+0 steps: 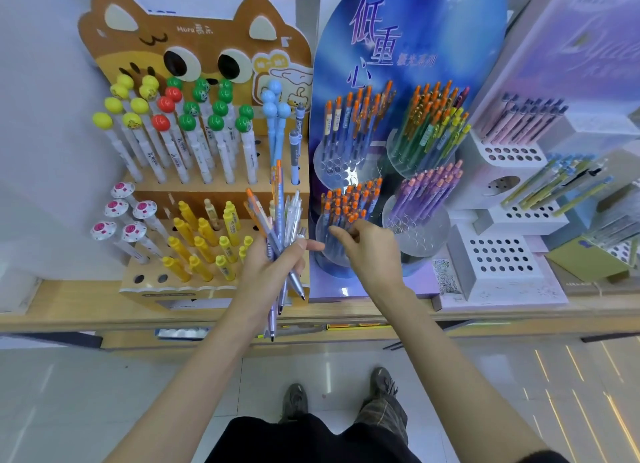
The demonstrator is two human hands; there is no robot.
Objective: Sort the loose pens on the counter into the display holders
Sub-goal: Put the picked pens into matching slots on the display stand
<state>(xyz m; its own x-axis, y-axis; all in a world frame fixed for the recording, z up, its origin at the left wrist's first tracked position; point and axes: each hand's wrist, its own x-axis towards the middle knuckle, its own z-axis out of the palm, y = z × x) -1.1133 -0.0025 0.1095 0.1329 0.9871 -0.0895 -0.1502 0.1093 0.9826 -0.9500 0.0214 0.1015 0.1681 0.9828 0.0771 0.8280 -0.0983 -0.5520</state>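
Observation:
My left hand [273,265] is closed around a bundle of loose pens [282,216], orange-capped, blue and clear ones fanning upward, their tips hanging down past the counter edge. My right hand [367,251] reaches to the lower left round holder [325,251] of the blue display, fingertips among its orange-topped pens [349,203]; whether a pen is pinched there I cannot make out. Three more round holders on that display carry orange, yellow-green and purple pens [429,192].
A brown cat-shaped stand [194,47] at left holds ball-topped white pens and yellow pens. White tiered holders [498,254] with open holes stand at right. The wooden counter edge [104,320] runs across; my shoes are on the floor below.

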